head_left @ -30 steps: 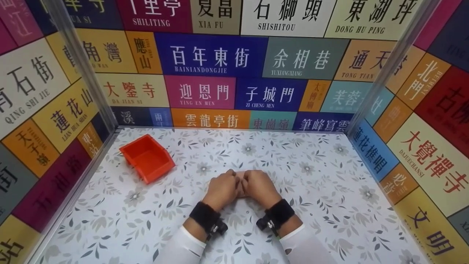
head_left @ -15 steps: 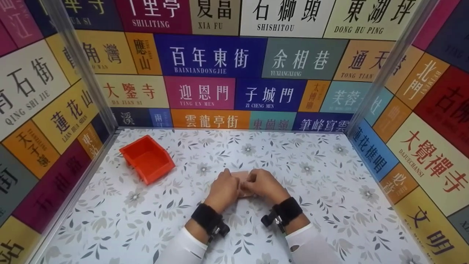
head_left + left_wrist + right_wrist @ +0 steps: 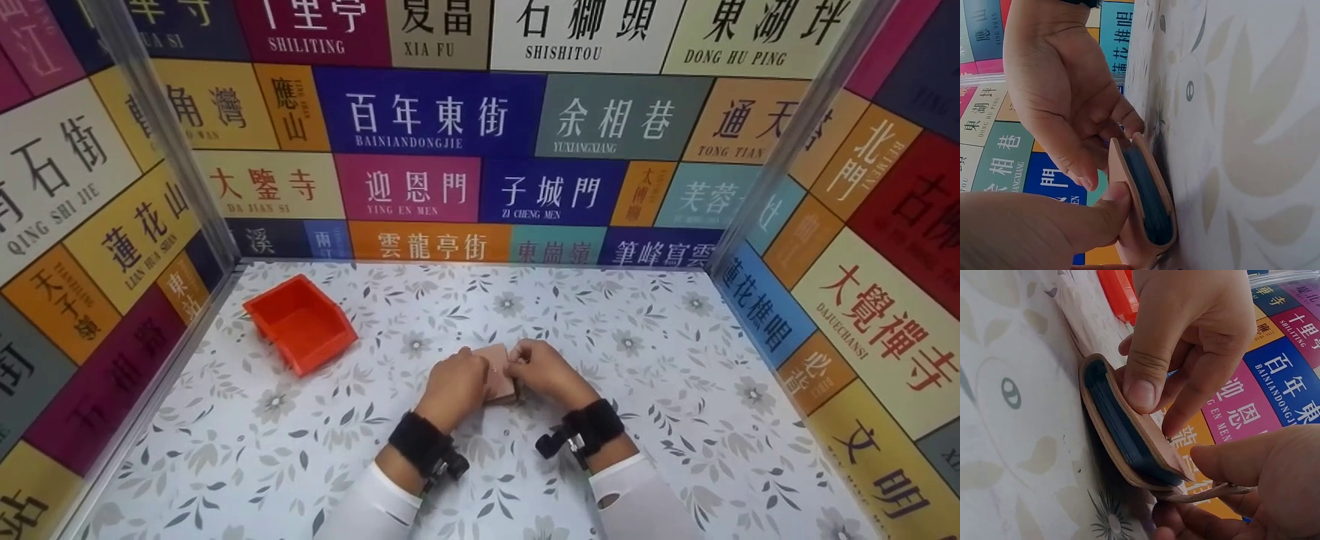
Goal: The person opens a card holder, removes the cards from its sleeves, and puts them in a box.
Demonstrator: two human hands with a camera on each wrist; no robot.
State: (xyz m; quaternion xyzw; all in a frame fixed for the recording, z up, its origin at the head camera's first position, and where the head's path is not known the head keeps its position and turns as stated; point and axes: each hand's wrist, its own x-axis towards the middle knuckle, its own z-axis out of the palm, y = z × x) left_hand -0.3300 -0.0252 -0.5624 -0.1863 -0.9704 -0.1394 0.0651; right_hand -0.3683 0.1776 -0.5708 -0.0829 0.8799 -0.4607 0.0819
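A small tan-pink leather card holder [image 3: 496, 367] with dark blue inner sleeves stands between both hands, close over the table. My left hand [image 3: 454, 386] grips its left part, the thumb [image 3: 1113, 207] pressed on the cover. At the card holder's right edge, my right hand [image 3: 546, 367] has thumb and fingers together on a narrow leather strap [image 3: 1207, 494]. That strap stands away from the cover in the right wrist view. A small metal stud [image 3: 1169, 439] shows on the cover. The sleeves are seen edge-on in both wrist views; the fingers under the card holder are mostly hidden.
An orange-red plastic bin [image 3: 300, 326] stands at the left of the table [image 3: 637, 420], beyond my left hand. The tabletop has a leaf and flower print. Panels with coloured signs [image 3: 427, 112] wall it in at the back and both sides.
My right hand has drawn away to the right from my left hand, leaving more of the card holder's cover in sight. My left hand keeps its hold; the bin has not moved.
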